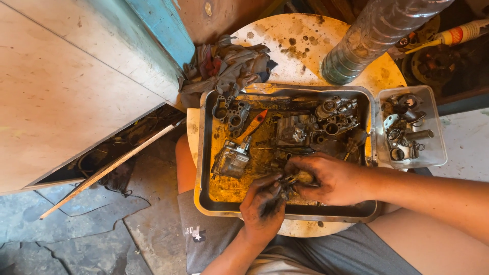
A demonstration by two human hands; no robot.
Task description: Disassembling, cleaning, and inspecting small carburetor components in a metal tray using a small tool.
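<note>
Both grimy hands pinch one small metal part between their fingertips: the left hand closes on it from below, the right hand from the right. It sits low over the near edge of the steel tray; its long axis cannot be told. Three carburetor pieces and one orange-handled screwdriver, pointing down-left, lie in the tray.

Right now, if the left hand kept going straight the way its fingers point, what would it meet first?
The grimy left hand points up and right toward the small metal part pinched by the right hand; it would probably meet that first, though depth is unclear.
</note>
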